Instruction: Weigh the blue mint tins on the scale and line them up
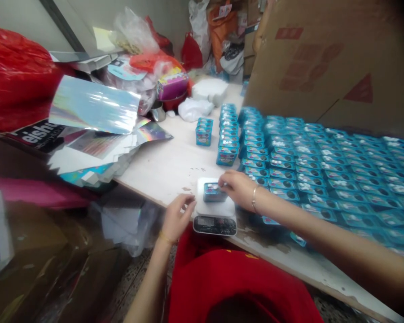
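A small blue box (210, 194) sits on the white platform of a digital kitchen scale (214, 207). My right hand (239, 189) reaches in from the right, its fingertips pinched together at the box's top right side. Whatever lies between those fingertips is too small and blurred to make out. Just left of the scale, my left hand (177, 216) hovers with loosely bent fingers, thumb and forefinger apart, and nothing visible in it. The scale's dark display panel faces me.
Many rows of similar blue boxes (326, 166) cover the right of the table, before a large cardboard carton (309, 63). A short group of boxes (204, 132) stands farther back. Shiny printed sheets (94, 107) are piled left, near a red plastic bag (18, 76).
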Demonstrator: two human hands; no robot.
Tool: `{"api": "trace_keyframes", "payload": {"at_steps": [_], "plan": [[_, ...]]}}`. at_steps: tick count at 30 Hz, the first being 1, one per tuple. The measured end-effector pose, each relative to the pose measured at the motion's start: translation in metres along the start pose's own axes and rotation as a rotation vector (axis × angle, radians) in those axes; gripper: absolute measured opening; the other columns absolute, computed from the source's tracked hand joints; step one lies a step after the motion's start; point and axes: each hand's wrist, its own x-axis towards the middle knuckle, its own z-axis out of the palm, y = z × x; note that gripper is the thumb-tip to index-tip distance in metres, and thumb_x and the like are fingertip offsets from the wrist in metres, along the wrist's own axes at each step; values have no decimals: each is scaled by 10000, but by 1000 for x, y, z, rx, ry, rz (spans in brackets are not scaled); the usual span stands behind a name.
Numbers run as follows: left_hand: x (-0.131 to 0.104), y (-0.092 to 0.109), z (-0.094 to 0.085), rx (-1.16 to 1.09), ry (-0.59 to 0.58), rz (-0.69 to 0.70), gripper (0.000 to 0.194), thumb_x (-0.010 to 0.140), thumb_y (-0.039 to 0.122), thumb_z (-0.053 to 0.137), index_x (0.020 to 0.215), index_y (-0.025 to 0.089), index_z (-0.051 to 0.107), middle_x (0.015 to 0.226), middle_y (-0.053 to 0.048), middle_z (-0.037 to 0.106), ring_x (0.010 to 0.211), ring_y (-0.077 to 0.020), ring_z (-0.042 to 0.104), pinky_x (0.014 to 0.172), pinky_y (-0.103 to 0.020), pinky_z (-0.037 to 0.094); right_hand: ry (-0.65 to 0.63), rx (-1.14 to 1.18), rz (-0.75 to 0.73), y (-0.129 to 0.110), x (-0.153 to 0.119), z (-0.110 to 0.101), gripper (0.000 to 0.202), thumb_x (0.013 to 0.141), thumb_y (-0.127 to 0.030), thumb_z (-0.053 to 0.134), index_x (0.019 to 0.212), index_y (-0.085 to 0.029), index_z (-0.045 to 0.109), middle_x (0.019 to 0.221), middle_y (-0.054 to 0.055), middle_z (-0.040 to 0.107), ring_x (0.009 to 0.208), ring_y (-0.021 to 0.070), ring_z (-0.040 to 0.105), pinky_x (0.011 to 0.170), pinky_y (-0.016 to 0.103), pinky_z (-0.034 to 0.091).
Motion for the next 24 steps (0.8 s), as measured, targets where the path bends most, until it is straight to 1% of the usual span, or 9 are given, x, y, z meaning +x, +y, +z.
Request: {"api": "trace_keyframes", "payload": {"at_steps": [3,5,8,10,13,16,18,21,24], "plan": [[1,3,1,-3,10,10,132,900,255,520,980,179,592,905,-49,623,759,-138,555,706,-258,459,-20,-34,-6,0,1,-1,140,770,-66,569,839,-151,657,925,100,590,828,205,571,759,306,432],[4,10,2,3,40,47,148,902,253,517,1010,177,585,924,-58,614,787,-146,562,716,-266,465,-29,-47,-10,-1,1,-3,147,771,-76,581,874,-153,652,934,96,573,827,202,564,758,302,429],[11,22,5,83,115,173,226,897,249,526,1110,186,563,1052,-91,584,967,-189,556,841,-325,463,-40,-56,-15,-4,1,-6,157,781,-85,586,911,-150,645,938,89,557,778,181,558,747,295,432],[16,29,9,190,120,256,314,886,266,549,1193,202,533,1186,-113,539,1111,-228,501,950,-386,414,-35,-49,-14,-4,1,-7,183,790,-79,577,951,-143,637,960,90,550,748,165,556,751,294,439],[20,36,17,330,76,306,422,873,327,571,1269,211,482,1338,-136,454,1247,-283,399,1026,-460,330,41,13,-28,-1,1,-7,183,794,-75,576,959,-137,626,958,86,544,747,158,559,757,294,451],[21,41,27,399,57,296,427,883,369,547,1273,209,475,1382,-142,426,1312,-308,327,1061,-512,257,143,129,-54,4,1,-3,101,824,-155,585,918,-145,620,915,72,544,716,152,557,710,287,464],[21,44,34,422,22,291,412,888,378,534,1259,203,488,1385,-138,429,1328,-305,311,1085,-525,205,175,169,-50,7,2,1,101,855,-214,562,905,-150,622,906,73,554,717,157,563,708,294,464],[22,51,42,427,-18,296,380,890,374,529,1227,198,521,1389,-128,429,1336,-296,307,1111,-525,149,197,166,-60,7,3,2,163,899,-211,484,878,-144,631,884,83,573,789,182,574,765,312,451],[24,56,48,414,23,296,353,897,339,523,1222,200,528,1385,-121,438,1335,-284,317,1115,-522,151,263,199,-103,8,-3,-7,203,913,-193,444,879,-129,633,856,93,585,822,191,574,785,310,445]]}}
